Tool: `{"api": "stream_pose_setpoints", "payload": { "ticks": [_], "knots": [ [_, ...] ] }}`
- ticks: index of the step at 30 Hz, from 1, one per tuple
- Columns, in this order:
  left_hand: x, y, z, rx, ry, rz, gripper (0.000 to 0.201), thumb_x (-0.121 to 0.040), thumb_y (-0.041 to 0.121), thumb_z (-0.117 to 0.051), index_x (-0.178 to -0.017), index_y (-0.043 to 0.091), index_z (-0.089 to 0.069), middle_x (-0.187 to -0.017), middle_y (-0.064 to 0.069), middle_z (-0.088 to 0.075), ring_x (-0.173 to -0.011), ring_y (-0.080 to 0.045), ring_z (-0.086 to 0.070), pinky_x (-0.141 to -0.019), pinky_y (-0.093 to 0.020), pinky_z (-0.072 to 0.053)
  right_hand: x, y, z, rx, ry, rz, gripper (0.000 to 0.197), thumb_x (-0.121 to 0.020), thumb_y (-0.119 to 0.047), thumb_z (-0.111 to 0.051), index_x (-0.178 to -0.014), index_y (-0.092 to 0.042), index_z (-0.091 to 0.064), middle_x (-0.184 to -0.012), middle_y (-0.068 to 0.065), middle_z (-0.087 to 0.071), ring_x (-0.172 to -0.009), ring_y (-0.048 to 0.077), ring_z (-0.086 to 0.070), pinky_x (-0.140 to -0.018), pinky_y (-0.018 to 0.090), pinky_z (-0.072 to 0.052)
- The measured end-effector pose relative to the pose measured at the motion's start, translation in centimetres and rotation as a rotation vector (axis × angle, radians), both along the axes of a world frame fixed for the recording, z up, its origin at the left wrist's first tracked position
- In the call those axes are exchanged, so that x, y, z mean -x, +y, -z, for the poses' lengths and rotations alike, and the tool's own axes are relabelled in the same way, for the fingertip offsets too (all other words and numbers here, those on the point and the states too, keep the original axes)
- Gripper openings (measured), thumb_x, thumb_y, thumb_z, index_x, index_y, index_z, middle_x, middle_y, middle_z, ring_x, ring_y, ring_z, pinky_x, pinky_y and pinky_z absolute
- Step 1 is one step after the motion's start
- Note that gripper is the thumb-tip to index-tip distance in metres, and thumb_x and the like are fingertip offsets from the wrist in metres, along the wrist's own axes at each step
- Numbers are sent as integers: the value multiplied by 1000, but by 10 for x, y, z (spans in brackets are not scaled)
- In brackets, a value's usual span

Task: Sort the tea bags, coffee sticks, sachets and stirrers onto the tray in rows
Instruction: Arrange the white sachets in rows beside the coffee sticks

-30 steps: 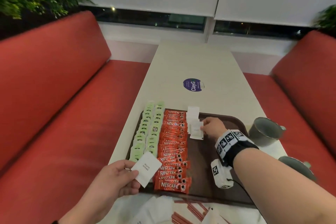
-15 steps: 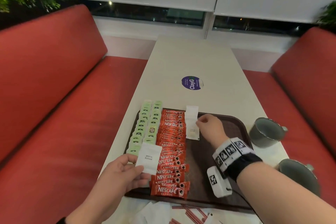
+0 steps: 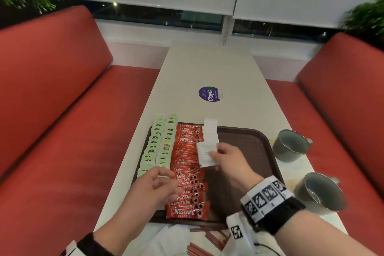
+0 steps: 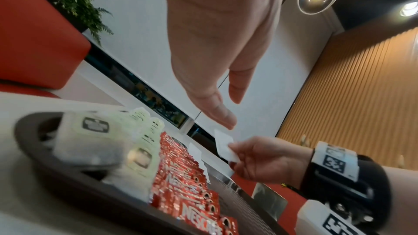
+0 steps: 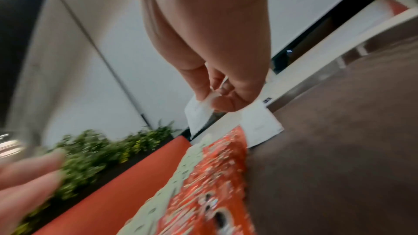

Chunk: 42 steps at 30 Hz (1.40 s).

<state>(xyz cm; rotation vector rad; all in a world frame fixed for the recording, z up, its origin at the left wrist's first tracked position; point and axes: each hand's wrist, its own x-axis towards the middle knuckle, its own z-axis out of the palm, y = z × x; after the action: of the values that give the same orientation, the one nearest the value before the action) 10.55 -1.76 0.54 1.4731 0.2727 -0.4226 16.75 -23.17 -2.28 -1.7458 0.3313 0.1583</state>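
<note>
Three rows are begun on the tray (image 3: 264,141): green tea bags (image 3: 158,147), red coffee sticks (image 3: 187,172), and a short white sachet row (image 3: 211,131) just beyond the right grip. Sachet placement appears to be the step in hand. The right hand (image 3: 230,164) pinches one white sachet (image 3: 205,155) between thumb and fingertips, raised above the tray; the left hand (image 3: 153,191), loosely curled, holds nothing. Next, the sachet likely needs lowering just below the grip, overlapping the row's near end.

Black wrist straps (image 3: 276,217), white marker-printed bands, white camera boxes (image 3: 239,230)
</note>
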Motion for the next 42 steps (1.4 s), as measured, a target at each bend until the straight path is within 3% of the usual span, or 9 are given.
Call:
{"api": "stream_pose_setpoints", "payload": {
  "ticks": [7, 12, 16, 21, 24, 28, 32, 37, 42],
  "knots": [
    [23, 45, 6, -23, -41, -83, 14, -81, -4, -68, -93, -4, -62, -80, -22, -70, -77, -27, -71, -64, -24, -59, -50, -43, 28, 226, 178, 201, 21, -78, -6, -75, -70, -16, -59, -93, 8, -68, -85, 21, -60, -79, 31, -51],
    [40, 70, 13, -52, -33, -127, 12, -80, -11, -65, -91, -7, -61, -82, -29, -68, -76, -32, -71, -62, -25, -60, -58, -40, 29, 284, 253, 31, 22, -83, -9, -69, -71, -20, -54, -67, -1, -54, -57, 10, -48, -51, 21, -38],
    [53, 86, 19, -81, -33, -185, 10, -82, -9, -65, -90, -4, -61, -76, -21, -70, -78, -32, -71, -63, -25, -59, -62, -37, 29, 393, 274, -18, 24, -85, -13, -68, -68, -21, -52, -66, 0, -52, -55, 11, -47, -50, 22, -39],
    [70, 95, 21, -131, -52, -229, 10, -84, -3, -66, -93, 0, -62, -77, -14, -71, -83, -32, -71, -78, -36, -58, -66, -29, 20, 576, 243, -72, 14, -85, -19, -67, -93, -8, -68, -87, 8, -63, -79, 23, -60, -81, 36, -53],
    [78, 102, 23, -269, -63, -131, 12, -83, 4, -70, -92, 9, -65, -81, -7, -72, -83, -22, -70, -82, -34, -56, -56, -19, 5, 803, 193, -72, 23, -87, -21, -64, -103, -4, -68, -101, 10, -69, -97, 27, -65, -91, 38, -52],
    [81, 110, 28, -693, -153, 197, 17, -81, 24, -73, -91, 33, -63, -94, 10, -68, -84, 4, -61, -71, -9, -46, -2, 12, -22, 626, -68, -75, 16, -88, -19, -64, -103, -13, -64, -107, 3, -66, -99, 21, -62, -86, 35, -51],
    [80, 97, 35, -922, -196, 466, 33, -84, 37, -67, -115, 34, -56, -111, 17, -56, -101, -2, -53, -82, -14, -39, 80, 57, -32, 601, -117, -515, 6, -86, -22, -67, -90, -25, -63, -91, -14, -62, -84, 9, -60, -67, 14, -44],
    [73, 63, 49, -1082, -263, 635, 52, -86, 42, -62, -131, 18, -50, -130, 0, -53, -120, -17, -49, -98, -25, -39, 121, 83, 0, 945, -194, -846, 31, -87, -25, -62, -118, -21, -61, -117, -4, -55, -112, 17, -48, -93, 28, -38],
    [70, 41, 51, -1179, -310, 686, 35, -83, 37, -63, -107, 12, -55, -114, -7, -56, -107, -24, -53, -80, -29, -40, 129, 98, 5, 1288, -259, -964, 32, -89, -20, -54, -121, -13, -54, -119, 7, -52, -112, 28, -45, -91, 39, -35]
  ]
}}
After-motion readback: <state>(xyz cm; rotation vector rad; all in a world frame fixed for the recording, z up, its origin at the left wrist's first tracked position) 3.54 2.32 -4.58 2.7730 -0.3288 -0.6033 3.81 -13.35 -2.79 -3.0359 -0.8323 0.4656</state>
